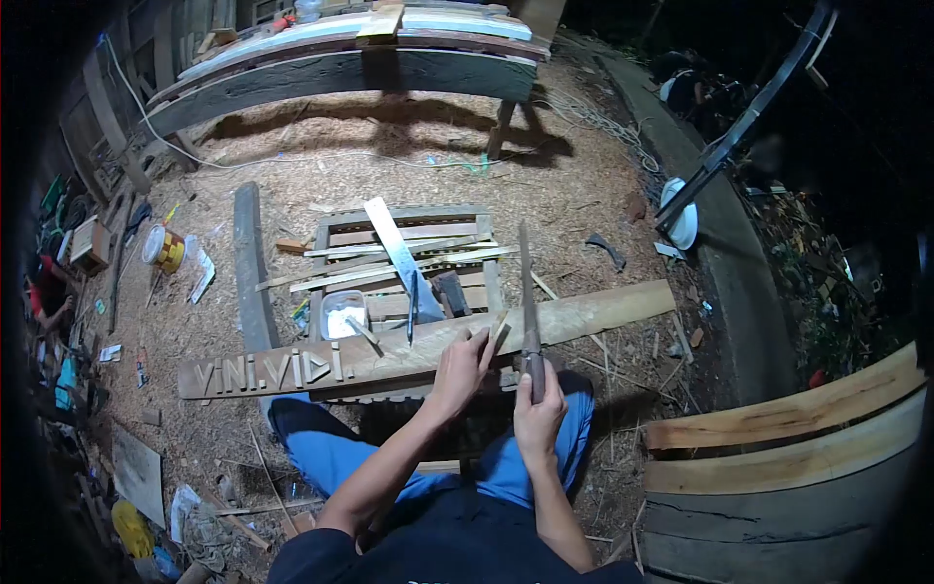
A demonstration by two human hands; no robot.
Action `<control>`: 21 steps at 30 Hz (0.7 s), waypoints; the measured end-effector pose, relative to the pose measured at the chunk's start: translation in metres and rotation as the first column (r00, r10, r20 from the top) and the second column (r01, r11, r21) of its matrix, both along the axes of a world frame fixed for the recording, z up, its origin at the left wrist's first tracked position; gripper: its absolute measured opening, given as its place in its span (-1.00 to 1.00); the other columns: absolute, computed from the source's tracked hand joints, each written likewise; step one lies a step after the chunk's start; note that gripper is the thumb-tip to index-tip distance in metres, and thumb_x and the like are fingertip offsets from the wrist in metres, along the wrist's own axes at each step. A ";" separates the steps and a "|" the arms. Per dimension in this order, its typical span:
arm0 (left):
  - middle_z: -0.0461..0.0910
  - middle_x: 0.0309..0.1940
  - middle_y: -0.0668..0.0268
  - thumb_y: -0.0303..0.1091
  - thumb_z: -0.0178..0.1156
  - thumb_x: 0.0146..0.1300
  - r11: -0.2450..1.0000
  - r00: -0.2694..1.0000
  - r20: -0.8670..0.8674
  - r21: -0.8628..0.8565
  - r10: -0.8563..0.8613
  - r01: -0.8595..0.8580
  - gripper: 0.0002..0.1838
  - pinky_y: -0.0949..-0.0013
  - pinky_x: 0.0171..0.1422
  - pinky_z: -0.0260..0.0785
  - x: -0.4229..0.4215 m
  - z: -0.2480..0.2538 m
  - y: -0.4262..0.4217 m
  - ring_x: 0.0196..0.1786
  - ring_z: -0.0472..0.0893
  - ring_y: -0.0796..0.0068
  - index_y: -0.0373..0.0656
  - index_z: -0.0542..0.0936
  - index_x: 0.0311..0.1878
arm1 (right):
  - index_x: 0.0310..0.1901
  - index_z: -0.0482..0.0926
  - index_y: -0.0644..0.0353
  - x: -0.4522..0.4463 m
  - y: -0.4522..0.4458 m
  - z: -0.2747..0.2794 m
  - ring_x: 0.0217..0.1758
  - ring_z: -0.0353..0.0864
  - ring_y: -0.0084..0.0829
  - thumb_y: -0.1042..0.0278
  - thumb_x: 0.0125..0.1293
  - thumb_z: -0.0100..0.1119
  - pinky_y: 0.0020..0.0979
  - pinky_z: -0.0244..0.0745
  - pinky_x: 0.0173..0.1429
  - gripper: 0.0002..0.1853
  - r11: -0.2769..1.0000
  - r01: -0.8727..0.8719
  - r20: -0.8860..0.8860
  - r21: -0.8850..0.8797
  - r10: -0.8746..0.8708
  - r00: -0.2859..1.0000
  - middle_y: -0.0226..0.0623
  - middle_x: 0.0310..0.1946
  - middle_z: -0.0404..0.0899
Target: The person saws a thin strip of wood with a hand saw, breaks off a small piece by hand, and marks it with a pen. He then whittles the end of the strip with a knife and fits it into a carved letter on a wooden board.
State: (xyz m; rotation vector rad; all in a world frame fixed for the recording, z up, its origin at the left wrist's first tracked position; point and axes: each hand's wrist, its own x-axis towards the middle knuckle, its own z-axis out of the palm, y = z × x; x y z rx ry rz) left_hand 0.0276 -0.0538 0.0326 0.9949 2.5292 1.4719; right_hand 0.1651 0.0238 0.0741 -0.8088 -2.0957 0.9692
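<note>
Lettered plank (423, 352): laid crosswise before the person. Left hand (462, 368): over the plank's near edge, fingers closed in a pinch, apparently on a small wooden strip (500, 326). Right hand (540, 414): near side of the plank, fingers wrapped round a long-bladed tool (528, 302). Handling, as judged: strip braced on plank, strokes short, left fingertips clear of the blade.

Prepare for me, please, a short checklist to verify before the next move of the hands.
1. Right hand grips the knife by its handle: ok.
2. Left hand holds the small wood strip: ok.
3. Left fingers apart from the blade: ok, a gap shows.
4. Plank clear of the pen: not ok, its tip overlaps the plank.
5. Plank steady: cannot tell.
6. Letters firmly fixed: cannot tell.
</note>
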 end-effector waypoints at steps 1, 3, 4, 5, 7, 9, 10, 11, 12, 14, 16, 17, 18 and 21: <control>0.58 -0.25 -0.19 -0.27 0.20 0.51 1.000 1.000 -0.006 -0.026 -0.011 0.011 -0.73 -0.16 -0.10 0.54 0.000 -0.005 0.010 -0.21 0.66 -0.29 -0.25 0.67 0.09 | 0.25 0.57 0.38 0.004 -0.001 0.000 0.07 0.70 0.24 0.38 0.45 0.24 0.01 0.58 0.16 -0.59 1.000 -0.007 0.017 -0.023 0.007 1.000 0.22 0.00 0.69; 0.57 -0.28 -0.14 -0.27 0.23 0.49 0.999 0.999 -0.038 -0.028 0.024 -0.025 -0.74 -0.14 -0.16 0.52 0.001 -0.011 0.025 -0.23 0.65 -0.25 -0.23 0.67 0.08 | 0.25 0.57 0.39 0.008 -0.003 -0.001 0.07 0.70 0.23 0.37 0.46 0.23 0.01 0.57 0.17 -0.59 0.999 -0.009 0.040 -0.047 0.011 0.999 0.22 0.01 0.69; 0.57 -0.31 -0.10 -0.27 0.27 0.46 0.997 0.995 -0.079 -0.034 0.069 -0.072 -0.75 -0.12 -0.21 0.49 0.002 -0.014 0.029 -0.25 0.65 -0.21 -0.20 0.68 0.07 | 0.26 0.56 0.39 0.008 -0.005 -0.001 0.09 0.70 0.22 0.36 0.47 0.22 0.01 0.57 0.18 -0.59 0.998 -0.004 0.056 -0.055 0.007 0.998 0.23 0.01 0.69; 0.56 -0.30 -0.05 -0.25 0.26 0.47 0.992 0.991 -0.090 -0.076 0.096 -0.103 -0.75 -0.10 -0.26 0.48 0.002 -0.016 0.032 -0.26 0.65 -0.16 -0.15 0.68 0.08 | 0.26 0.56 0.39 0.008 -0.006 -0.001 0.10 0.69 0.22 0.36 0.47 0.22 0.01 0.57 0.19 -0.58 0.998 -0.001 0.070 -0.063 0.005 0.998 0.23 0.02 0.69; 0.56 -0.31 -0.02 -0.23 0.28 0.46 0.985 0.980 -0.162 -0.104 0.116 -0.134 -0.75 -0.08 -0.29 0.46 0.001 -0.021 0.034 -0.26 0.65 -0.13 -0.13 0.68 0.08 | 0.28 0.56 0.39 0.008 -0.005 -0.001 0.11 0.68 0.22 0.35 0.48 0.21 0.01 0.57 0.19 -0.58 0.997 -0.010 0.074 -0.070 0.015 0.997 0.23 0.03 0.68; 0.56 -0.31 0.01 -0.22 0.29 0.45 0.977 0.965 -0.231 -0.138 0.127 -0.161 -0.75 -0.06 -0.32 0.45 0.002 -0.024 0.033 -0.26 0.65 -0.09 -0.11 0.69 0.07 | 0.29 0.55 0.39 0.010 -0.007 -0.005 0.13 0.68 0.23 0.35 0.48 0.20 0.01 0.57 0.19 -0.57 0.996 -0.015 0.082 -0.087 0.022 0.996 0.24 0.04 0.68; 0.56 -0.31 0.04 -0.20 0.30 0.44 0.974 0.960 -0.245 -0.149 0.133 -0.173 -0.74 -0.05 -0.33 0.44 0.002 -0.023 0.034 -0.26 0.65 -0.07 -0.10 0.69 0.08 | 0.30 0.54 0.39 0.010 -0.007 -0.007 0.12 0.67 0.23 0.34 0.49 0.20 0.02 0.57 0.19 -0.56 0.997 -0.029 0.077 -0.065 0.034 0.996 0.24 0.04 0.67; 0.56 -0.30 0.07 -0.19 0.31 0.43 0.970 0.956 -0.260 -0.160 0.137 -0.182 -0.73 -0.03 -0.33 0.43 0.002 -0.023 0.034 -0.27 0.65 -0.05 -0.08 0.70 0.08 | 0.31 0.53 0.39 0.010 -0.008 -0.010 0.12 0.67 0.23 0.34 0.49 0.19 0.02 0.57 0.18 -0.56 0.998 -0.041 0.072 -0.045 0.044 0.996 0.24 0.05 0.66; 0.56 -0.30 0.07 -0.19 0.31 0.43 0.970 0.957 -0.258 -0.170 0.129 -0.177 -0.73 -0.03 -0.33 0.43 0.002 -0.022 0.033 -0.27 0.65 -0.05 -0.08 0.70 0.08 | 0.31 0.53 0.39 0.010 -0.011 -0.009 0.12 0.67 0.23 0.34 0.49 0.19 0.02 0.57 0.18 -0.56 0.998 -0.035 0.075 -0.054 0.039 0.996 0.24 0.05 0.66; 0.58 -0.29 0.08 -0.16 0.32 0.42 0.976 0.967 -0.233 -0.159 0.107 -0.147 -0.71 -0.03 -0.29 0.44 -0.002 -0.019 0.030 -0.26 0.65 -0.05 -0.08 0.71 0.08 | 0.24 0.59 0.41 0.008 -0.015 -0.006 0.07 0.72 0.17 0.36 0.47 0.23 -0.05 0.57 0.19 -0.60 0.997 -0.044 0.085 -0.063 0.049 0.995 0.19 0.00 0.71; 0.59 -0.29 0.09 -0.17 0.32 0.42 0.973 0.976 -0.201 -0.190 0.089 -0.128 -0.73 -0.04 -0.24 0.45 -0.010 -0.017 0.026 -0.25 0.66 -0.04 -0.08 0.72 0.06 | 0.27 0.56 0.42 0.006 -0.015 -0.007 0.08 0.71 0.18 0.37 0.47 0.22 -0.04 0.57 0.19 -0.58 0.995 -0.051 0.102 -0.088 0.060 0.993 0.22 0.02 0.70; 0.59 -0.29 0.10 -0.20 0.32 0.40 0.985 0.992 -0.125 -0.161 0.037 -0.057 -0.75 -0.05 -0.23 0.45 -0.014 -0.017 0.022 -0.24 0.66 -0.05 -0.09 0.73 0.04 | 0.29 0.55 0.42 0.006 -0.015 -0.005 0.08 0.70 0.19 0.38 0.48 0.21 -0.03 0.57 0.20 -0.57 0.993 -0.055 0.133 -0.102 0.068 0.989 0.22 0.02 0.69; 0.59 -0.29 0.11 -0.24 0.33 0.39 0.991 0.999 -0.050 -0.130 -0.022 0.015 -0.76 -0.07 -0.22 0.45 -0.017 -0.018 0.017 -0.23 0.66 -0.06 -0.10 0.73 0.03 | 0.31 0.54 0.42 0.006 -0.016 -0.003 0.08 0.70 0.19 0.38 0.48 0.21 -0.02 0.56 0.20 -0.56 0.991 -0.055 0.163 -0.119 0.074 0.984 0.23 0.02 0.69; 0.60 -0.28 0.15 -0.35 0.35 0.30 0.995 0.974 -0.218 -0.088 -0.066 0.048 -0.75 0.00 -0.04 0.46 -0.022 -0.020 0.010 -0.16 0.62 0.02 -0.14 0.73 0.02 | 0.38 0.46 0.41 0.003 -0.029 -0.005 0.04 0.68 0.24 0.39 0.48 0.20 0.02 0.59 0.10 -0.50 0.992 -0.083 0.187 -0.090 0.099 0.977 0.25 0.03 0.64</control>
